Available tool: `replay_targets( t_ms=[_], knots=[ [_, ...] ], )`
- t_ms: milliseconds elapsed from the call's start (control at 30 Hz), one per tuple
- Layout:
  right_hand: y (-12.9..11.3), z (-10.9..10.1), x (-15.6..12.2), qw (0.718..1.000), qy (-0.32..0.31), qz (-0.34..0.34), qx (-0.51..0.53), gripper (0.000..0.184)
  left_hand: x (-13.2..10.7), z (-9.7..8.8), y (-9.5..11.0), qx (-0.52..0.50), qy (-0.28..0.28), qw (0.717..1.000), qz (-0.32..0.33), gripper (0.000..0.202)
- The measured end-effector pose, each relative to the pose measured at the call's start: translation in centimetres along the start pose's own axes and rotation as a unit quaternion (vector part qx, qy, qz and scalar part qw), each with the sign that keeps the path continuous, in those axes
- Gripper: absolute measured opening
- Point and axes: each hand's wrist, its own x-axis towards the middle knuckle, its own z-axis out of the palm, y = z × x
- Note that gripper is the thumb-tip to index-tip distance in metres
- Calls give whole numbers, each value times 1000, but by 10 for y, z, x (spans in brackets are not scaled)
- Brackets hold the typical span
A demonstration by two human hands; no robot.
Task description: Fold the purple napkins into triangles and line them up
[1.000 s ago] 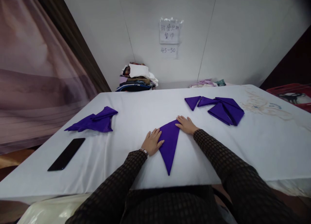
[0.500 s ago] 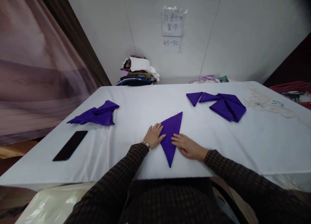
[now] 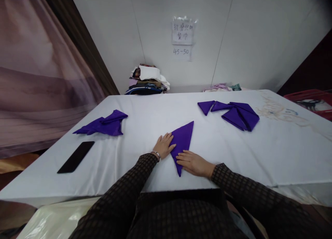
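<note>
A purple cloth napkin (image 3: 183, 139), folded into a long triangle with its tip pointing at me, lies on the white table (image 3: 145, 114) in front of me. My left hand (image 3: 164, 146) lies flat with fingers stretched out, pressing the napkin's left edge. My right hand (image 3: 192, 163) also lies flat, fingers extended, on the napkin's lower right edge near the tip. Neither hand grips anything.
A loose heap of purple napkins (image 3: 103, 125) lies at the left, several folded purple triangles (image 3: 234, 113) at the right. A black phone (image 3: 75, 156) rests near the left front edge. Stacked clothes (image 3: 147, 80) sit by the far wall, under a paper sign (image 3: 182, 32).
My right hand slid from the napkin's far corner down its right edge toward the near tip. The left hand stayed put on the left edge.
</note>
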Motion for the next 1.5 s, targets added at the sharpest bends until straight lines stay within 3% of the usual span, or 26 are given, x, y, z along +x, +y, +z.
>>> replay_targets(
  t_ms=[100, 167, 267, 400, 433, 533, 667, 900, 1133, 1500],
  knots=[
    [-6, -3, 1, 992, 59, 44, 102, 31, 0, -2, -1, -21, -1, 1000, -3, 53],
    [-11, -9, 4, 964, 114, 118, 210, 28, -1, -5, -2, -44, -12, 999, -4, 52],
    [-11, -21, 14, 871, 191, 255, 374, 28, -7, -11, -5, -94, -37, 995, -6, 52],
    [15, -35, 27, 692, 266, 352, 571, 27, -11, -17, -11, -161, -55, 985, -3, 53],
    [24, -37, 30, 659, 276, 365, 597, 26, -11, -17, -12, -169, -51, 984, -5, 54],
    [53, -40, 35, 614, 299, 406, 607, 20, -7, -13, -16, -182, -22, 983, -26, 57],
    [75, -37, 40, 603, 310, 441, 587, 13, -1, -7, -18, -201, 21, 978, -49, 46],
    [79, -34, 40, 601, 300, 444, 594, 4, 7, -6, -21, -220, 109, 969, -25, 28],
    [83, -45, 45, 622, 271, 457, 575, 27, 10, -5, -21, -210, 121, 970, 3, 26],
    [101, -55, 48, 650, 236, 493, 528, 17, 9, 0, -27, -210, 144, 967, 24, 26]
  ],
)
